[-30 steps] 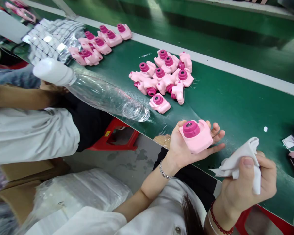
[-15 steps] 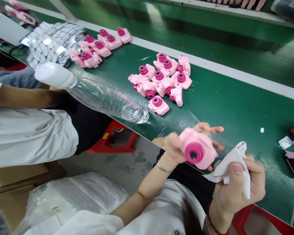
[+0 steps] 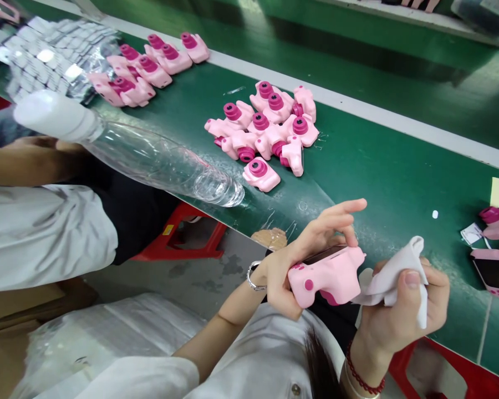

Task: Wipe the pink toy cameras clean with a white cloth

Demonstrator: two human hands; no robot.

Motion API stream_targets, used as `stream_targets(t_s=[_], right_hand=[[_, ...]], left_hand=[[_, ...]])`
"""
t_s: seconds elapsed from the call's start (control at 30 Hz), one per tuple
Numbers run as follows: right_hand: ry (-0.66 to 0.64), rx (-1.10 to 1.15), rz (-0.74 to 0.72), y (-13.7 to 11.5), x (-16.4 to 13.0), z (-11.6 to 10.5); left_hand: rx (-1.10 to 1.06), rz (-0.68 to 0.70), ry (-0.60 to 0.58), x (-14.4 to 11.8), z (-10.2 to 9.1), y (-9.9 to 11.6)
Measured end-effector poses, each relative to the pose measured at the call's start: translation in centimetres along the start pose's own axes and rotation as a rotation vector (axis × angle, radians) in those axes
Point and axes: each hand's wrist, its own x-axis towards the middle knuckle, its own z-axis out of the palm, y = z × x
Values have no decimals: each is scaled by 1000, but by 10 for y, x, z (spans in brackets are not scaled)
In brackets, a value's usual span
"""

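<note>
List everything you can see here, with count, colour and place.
held toy camera: one, pink, in left hand
cloth: one, white, in right hand
near pile: about ten cameras, pink, mid-belt
far pile: several, pink, upper left
right cameras: at least two, pink, right edge
bottle: one, clear, belt edge
belt: green
stool: red, below belt
co-worker's arm: left
left hand: holds camera
right hand: grips cloth
</note>
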Motion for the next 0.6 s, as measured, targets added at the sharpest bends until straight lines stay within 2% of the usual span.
stream_targets(t_s=[0.13,0.27,0.43,0.5,0.6], right_hand=[[38,12,-1,-2,1,2],[26,-5,17,-3,0,3],[44,40,34,0,1,5],[63,50,53,4,0,5],[-12,14,124,11,-3,5]], left_hand=[[136,173,-97,1,-14,-16],[281,197,-169,3,-27,-21],[431,276,-345,16,-43,-14],[511,246,-258,20,-43,-12],[483,34,-1,21,-36,-16]])
